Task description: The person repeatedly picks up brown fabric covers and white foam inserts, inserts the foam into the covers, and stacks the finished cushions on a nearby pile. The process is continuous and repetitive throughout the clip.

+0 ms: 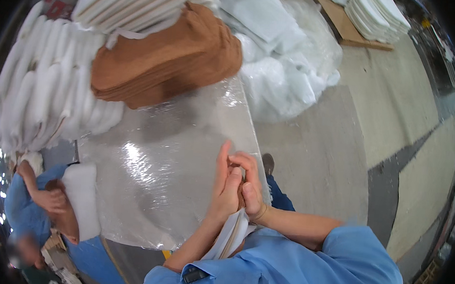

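A flat white padded piece with a brown inner layer (230, 238) is held upright against the wearer's chest, at the near edge of the table, low in the centre of the view. Its upper end is hidden between the two hands.

The left hand (225, 190) is closed on the top of the piece, fingers extended upward along it. The right hand (251, 186) is curled over the same top end from the other side, fingers bent and pressed against the left hand. Both forearms are bare; blue sleeves are seen at the lower edge.

Just beyond the hands a table covered in clear glossy plastic film (168, 159) is noted. On its far part a stack of brown fabric pieces (164, 63) is lying, with a stack of white padded pieces (142, 1) on top of it. To the left a large heap of white padded pieces (47, 82) is piled.

At lower left a second person in blue (23, 201) is seen holding a white padded piece (84, 198).

Right of the table, bags of white material (281, 56) are lying on the grey floor (316, 153). More white stacks (376, 12) are set on a wooden board at upper right.
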### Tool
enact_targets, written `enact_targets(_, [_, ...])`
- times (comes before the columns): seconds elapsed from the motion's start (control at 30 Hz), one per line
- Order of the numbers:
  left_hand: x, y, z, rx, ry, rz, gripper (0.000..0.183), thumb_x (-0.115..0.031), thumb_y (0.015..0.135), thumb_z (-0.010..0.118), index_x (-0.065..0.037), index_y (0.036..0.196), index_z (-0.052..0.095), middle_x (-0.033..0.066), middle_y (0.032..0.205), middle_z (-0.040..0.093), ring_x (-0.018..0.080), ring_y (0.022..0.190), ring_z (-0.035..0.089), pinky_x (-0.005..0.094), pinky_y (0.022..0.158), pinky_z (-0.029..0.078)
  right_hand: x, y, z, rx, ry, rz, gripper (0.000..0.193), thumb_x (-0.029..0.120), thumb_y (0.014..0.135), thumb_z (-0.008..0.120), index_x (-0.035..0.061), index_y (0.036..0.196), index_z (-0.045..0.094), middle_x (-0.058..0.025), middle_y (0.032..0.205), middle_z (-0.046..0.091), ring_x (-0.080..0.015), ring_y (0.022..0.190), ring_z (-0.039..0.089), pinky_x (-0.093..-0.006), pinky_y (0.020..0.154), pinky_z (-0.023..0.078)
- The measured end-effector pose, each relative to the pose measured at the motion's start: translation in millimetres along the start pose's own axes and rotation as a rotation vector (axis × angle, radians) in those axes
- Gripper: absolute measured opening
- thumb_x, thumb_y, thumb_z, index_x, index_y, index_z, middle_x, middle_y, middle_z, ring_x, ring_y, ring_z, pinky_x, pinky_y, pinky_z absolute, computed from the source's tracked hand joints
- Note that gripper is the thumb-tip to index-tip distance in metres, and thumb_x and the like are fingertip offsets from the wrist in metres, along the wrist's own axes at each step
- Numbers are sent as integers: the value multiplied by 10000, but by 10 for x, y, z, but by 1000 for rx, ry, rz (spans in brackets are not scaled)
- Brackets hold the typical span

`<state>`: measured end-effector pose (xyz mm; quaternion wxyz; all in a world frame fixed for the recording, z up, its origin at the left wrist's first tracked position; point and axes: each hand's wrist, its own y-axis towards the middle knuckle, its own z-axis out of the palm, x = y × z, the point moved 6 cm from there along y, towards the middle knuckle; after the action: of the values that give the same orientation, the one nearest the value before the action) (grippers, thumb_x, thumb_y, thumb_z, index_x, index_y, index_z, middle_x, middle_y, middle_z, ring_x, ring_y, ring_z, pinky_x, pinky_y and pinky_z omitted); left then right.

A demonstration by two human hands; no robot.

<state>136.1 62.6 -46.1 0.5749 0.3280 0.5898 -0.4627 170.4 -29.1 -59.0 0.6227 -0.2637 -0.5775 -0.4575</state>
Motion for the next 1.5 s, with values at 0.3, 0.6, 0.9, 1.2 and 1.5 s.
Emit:
enact_targets(0.3, [-142, 371, -625, -77, -253, -112, 706, -399, 1129, 485, -62, 1685, 208, 195, 1597, 451, 302, 1487, 432, 404, 1232, 351, -478, 813, 219, 57, 33, 282, 686, 554, 1153, 258, 7, 1472, 522, -170, 1461, 539, -278, 1408, 447, -414, 1220, 300])
enact_targets(0.6, [-560, -335, -361, 101, 615, 73, 1038, -157, 855, 765, 50, 1663, 146, 275, 1659, 304, 375, 1563, 310, 437, 1281, 245, -327, 647, 271, 35, 152, 305, 621, 502, 1161, 309, 14, 1475, 527, -143, 1459, 548, -240, 1370, 491, -406, 1191, 352])
enact_targets(0.9, [-537, -167, -494, 106, 573, 43, 952, -78, 860, 658, 68, 1655, 153, 294, 1673, 275, 387, 1573, 292, 443, 1283, 241, -281, 1232, 146, -34, 270, 396, 649, 537, 1155, 298, 19, 1391, 611, -98, 1263, 696, -217, 1217, 620, -384, 1118, 413])
enact_targets(1.2, [-480, -39, -485, 96, 598, 90, 941, -57, 809, 639, 70, 1637, 211, 306, 1683, 275, 442, 1570, 299, 457, 1269, 296, -541, 1220, 508, 69, 148, 259, 721, 577, 1136, 222, 42, 1341, 659, -116, 1191, 715, -216, 1114, 654, -379, 998, 479])
enact_targets(1.5, [-498, -46, -377, 8, 728, 137, 871, -27, 826, 584, 77, 1626, 253, 314, 1668, 305, 446, 1572, 294, 463, 1279, 280, -499, 1143, 462, 52, 25, 167, 700, 559, 1116, 270, 19, 1275, 687, -137, 1133, 700, -212, 1065, 617, -359, 921, 494])
